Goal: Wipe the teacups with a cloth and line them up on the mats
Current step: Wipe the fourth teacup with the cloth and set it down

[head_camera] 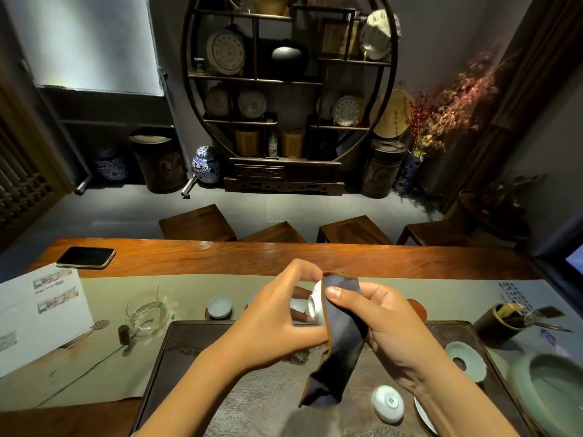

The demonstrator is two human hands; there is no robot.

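Cup in hand (316, 302): held on its side above the tray (195, 348), left hand (277, 313) pinching it, right hand (375, 313) pressing the cloth (339, 339) to its wall | Done: one cup (219, 305) on a mat beyond the tray; second there, part-hidden | Left: upturned cup (387, 402) on the tray's near right, unwiped by my judgement

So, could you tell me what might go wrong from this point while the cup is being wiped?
1. The white teacup is held in mid-air between the left hand and right hand, with only the dark cloth under the right thumb; it might slip and drop onto the dark tea tray.
2. The cloth's loose tail hangs low near the upturned cup and could catch or nudge it.
3. A cup already on its mat sits just beyond the left hand and could be knocked.
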